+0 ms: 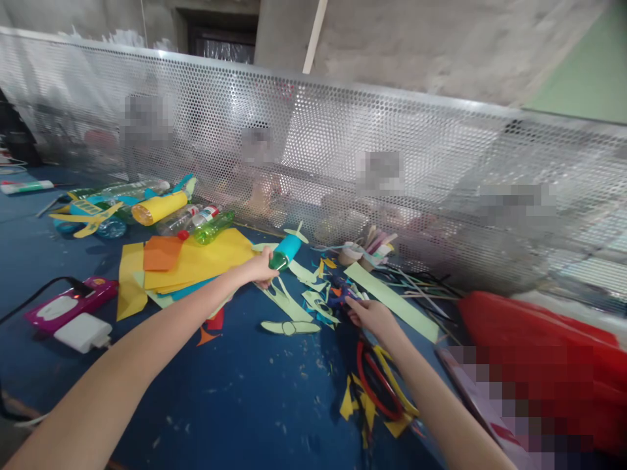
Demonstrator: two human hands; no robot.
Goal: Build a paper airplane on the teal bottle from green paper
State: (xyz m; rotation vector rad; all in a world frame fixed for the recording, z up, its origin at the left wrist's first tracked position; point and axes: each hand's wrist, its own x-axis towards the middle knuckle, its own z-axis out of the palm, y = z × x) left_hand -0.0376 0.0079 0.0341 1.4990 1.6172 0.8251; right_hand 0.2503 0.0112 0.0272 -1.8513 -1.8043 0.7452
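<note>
My left hand [260, 267] is stretched far forward and closed around the near end of a green bottle wrapped in blue paper [287, 250], which lies tilted on the blue table [235, 398]. My right hand [368, 313] is closed in a pinch on something small among pale green paper cut-outs [313, 301]; what it grips is too small to make out. A pale green plane-shaped cut-out [290, 327] lies just in front of both hands. A long pale green strip [392, 300] runs to the right of my right hand.
Yellow and orange paper sheets [196, 261] lie at left, with paper-covered bottles [157, 207] behind them. A pink phone [73, 301] and white charger [82, 333] sit at near left. Red scissors [375, 385] lie on yellow scraps. A perforated metal screen [343, 150] walls off the back; red cloth [539, 352] lies at right.
</note>
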